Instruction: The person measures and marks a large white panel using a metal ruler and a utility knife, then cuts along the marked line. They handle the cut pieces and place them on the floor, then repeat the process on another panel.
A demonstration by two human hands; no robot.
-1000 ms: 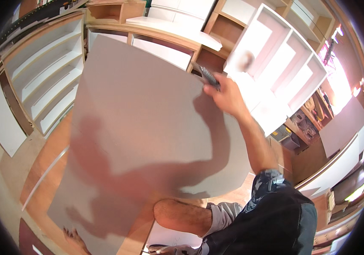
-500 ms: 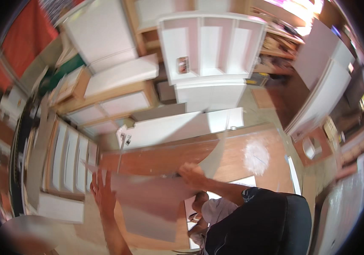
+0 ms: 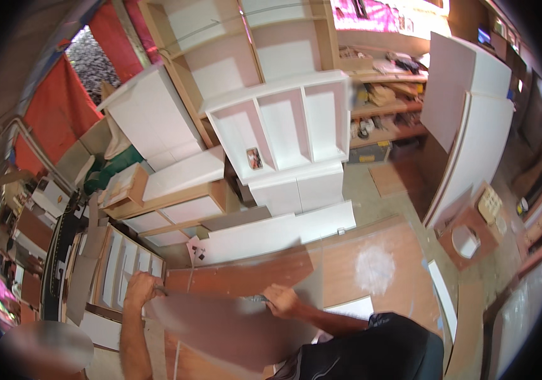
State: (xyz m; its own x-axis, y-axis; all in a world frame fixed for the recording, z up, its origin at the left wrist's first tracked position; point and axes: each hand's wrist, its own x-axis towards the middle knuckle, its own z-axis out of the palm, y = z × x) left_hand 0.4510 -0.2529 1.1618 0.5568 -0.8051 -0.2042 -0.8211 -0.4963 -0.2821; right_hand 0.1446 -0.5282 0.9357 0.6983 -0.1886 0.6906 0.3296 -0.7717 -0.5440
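A thin grey-brown sheet [image 3: 233, 329], blurred by motion, lies tilted in front of me above the reddish-brown board. My left hand [image 3: 141, 290] is closed at its upper left corner, fingers curled over the edge. At the sheet's far edge, my right hand [image 3: 282, 301] grips a small greyish tool [image 3: 257, 298]; its exact kind is too small and blurred to make out. My right forearm and dark sleeve [image 3: 372, 348] cover the sheet's lower right part.
Beneath is a large reddish-brown board [image 3: 404, 253] with a white powdery patch [image 3: 374, 268]. Beyond it lie a long white panel [image 3: 271, 237] and a white open cabinet [image 3: 282, 126]. A drawer unit [image 3: 125, 269] stands left; a board with a round hole [image 3: 467, 244] sits right.
My left hand went from spread fingers beside the sheet to closed on its corner. The sheet's near part has swung, and the view has shifted so the far cabinets show more.
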